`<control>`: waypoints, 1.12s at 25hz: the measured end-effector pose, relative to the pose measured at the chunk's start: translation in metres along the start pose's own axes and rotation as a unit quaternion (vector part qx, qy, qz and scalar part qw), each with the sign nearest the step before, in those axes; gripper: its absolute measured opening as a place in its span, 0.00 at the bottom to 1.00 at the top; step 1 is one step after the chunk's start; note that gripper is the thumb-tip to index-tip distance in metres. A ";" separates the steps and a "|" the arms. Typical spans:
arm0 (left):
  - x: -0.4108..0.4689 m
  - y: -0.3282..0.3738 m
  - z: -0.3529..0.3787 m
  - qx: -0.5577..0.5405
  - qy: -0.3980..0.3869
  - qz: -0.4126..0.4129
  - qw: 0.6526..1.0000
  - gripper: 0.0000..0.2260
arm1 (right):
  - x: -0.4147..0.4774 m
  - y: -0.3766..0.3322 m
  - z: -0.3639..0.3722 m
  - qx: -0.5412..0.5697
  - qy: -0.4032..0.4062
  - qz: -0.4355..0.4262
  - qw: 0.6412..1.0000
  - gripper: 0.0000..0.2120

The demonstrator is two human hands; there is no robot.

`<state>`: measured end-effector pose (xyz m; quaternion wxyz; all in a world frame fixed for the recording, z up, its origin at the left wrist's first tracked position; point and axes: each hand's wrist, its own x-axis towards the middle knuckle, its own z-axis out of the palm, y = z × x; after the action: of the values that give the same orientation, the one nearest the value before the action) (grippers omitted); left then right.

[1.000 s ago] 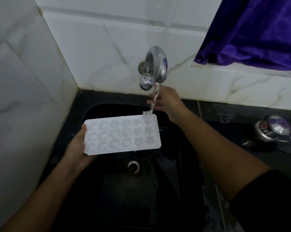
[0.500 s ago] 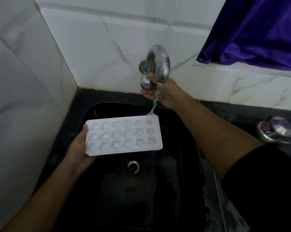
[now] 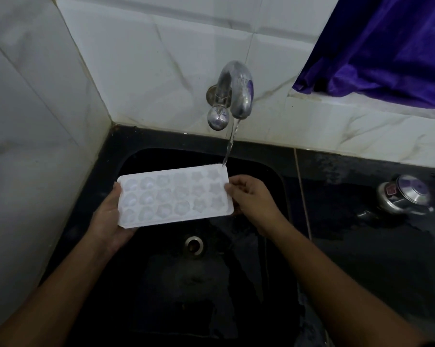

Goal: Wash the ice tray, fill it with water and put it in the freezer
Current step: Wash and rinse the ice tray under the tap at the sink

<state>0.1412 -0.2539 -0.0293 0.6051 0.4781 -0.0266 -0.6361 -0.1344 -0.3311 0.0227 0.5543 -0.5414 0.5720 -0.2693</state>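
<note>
Over the sink (image 3: 161,284) I hold the ice tray (image 3: 175,196) level, long axis left to right between my hands. My left hand (image 3: 108,221) grips its left end from beneath, my right hand (image 3: 251,199) pinches the right end; water (image 3: 230,144) hits the far-right corner.

Both forearms reach forward; left hand (image 3: 108,219) grips the ice tray (image 3: 173,196) at its left end, right hand (image 3: 254,201) pinches the right end

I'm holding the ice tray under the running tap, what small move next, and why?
Probably nudge the ice tray toward the wall and rightward: the stream from the tap hits only its far right corner, missing most cells. Your left hand and right hand grip its ends, so sliding looks easy.
</note>
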 end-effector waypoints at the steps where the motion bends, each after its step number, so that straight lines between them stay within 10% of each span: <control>1: -0.002 -0.002 0.003 0.001 -0.003 0.004 1.000 0.25 | 0.005 -0.002 0.003 -0.039 0.035 -0.014 0.999 0.08; 22: -0.006 -0.007 0.006 -0.013 -0.021 0.031 0.999 0.21 | 0.021 -0.022 0.010 -0.138 0.104 -0.045 0.984 0.15; 26: 0.001 -0.008 0.007 -0.062 -0.023 0.006 0.998 0.22 | 0.021 -0.030 0.008 -0.291 0.093 -0.106 0.946 0.12; 28: 0.009 -0.007 0.006 -0.074 0.028 0.006 0.997 0.23 | 0.002 -0.019 0.001 -0.456 -0.012 -0.195 0.868 0.25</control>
<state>0.1344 -0.2626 -0.0357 0.6434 0.4492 0.0344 -0.6189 -0.1271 -0.3380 0.0388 0.1883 -0.8378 0.5070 -0.0743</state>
